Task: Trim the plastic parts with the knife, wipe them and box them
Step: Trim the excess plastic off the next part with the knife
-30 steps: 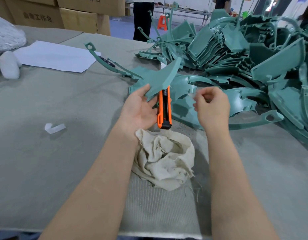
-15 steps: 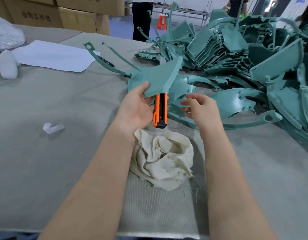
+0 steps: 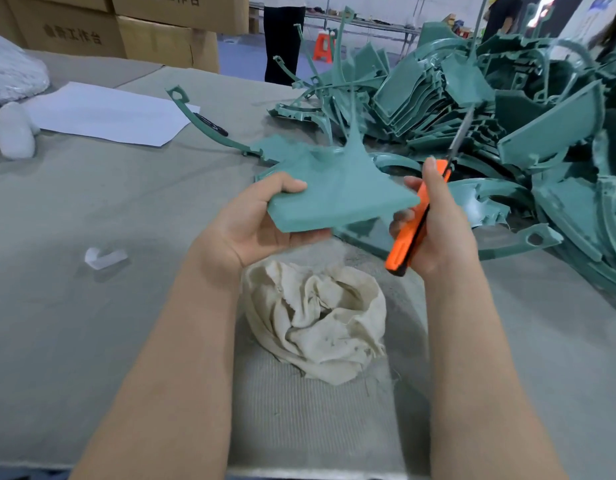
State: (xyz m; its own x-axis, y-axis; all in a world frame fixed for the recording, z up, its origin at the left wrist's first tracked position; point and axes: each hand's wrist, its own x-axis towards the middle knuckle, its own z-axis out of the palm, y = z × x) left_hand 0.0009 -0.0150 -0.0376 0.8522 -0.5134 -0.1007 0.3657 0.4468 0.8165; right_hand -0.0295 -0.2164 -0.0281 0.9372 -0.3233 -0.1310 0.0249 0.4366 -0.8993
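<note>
The plastic part (image 3: 337,192) is blurred on its far side, where a thin stem rises from it. There we cannot separate its outline from the pile of green parts (image 3: 507,109) behind. It hides most of the fingers (image 3: 303,239) of our left hand (image 3: 251,223). We see only the thumb, laid on top of the near left corner, and some fingertips curled under the near edge. So the left hand grips the part, palm turned up, and holds it nearly flat in the air above the worktop (image 3: 92,323).

The right corner of the part reaches the knife (image 3: 405,240); whether it touches the handle we cannot tell. Our right hand (image 3: 438,230) is closed around the orange handle, with the thumb stretched along it. The long blade (image 3: 460,133) points up and away from these fingers, over the pile, and its tip is hard to make out against the green.

The crumpled cloth (image 3: 317,320) lies on the worktop just below both hands, between the wrists. Far to the left of the left fingers are a sheet of paper (image 3: 109,114) and cardboard boxes (image 3: 143,32), which the top edge cuts off. Both forearms are cut off at the bottom edge.
</note>
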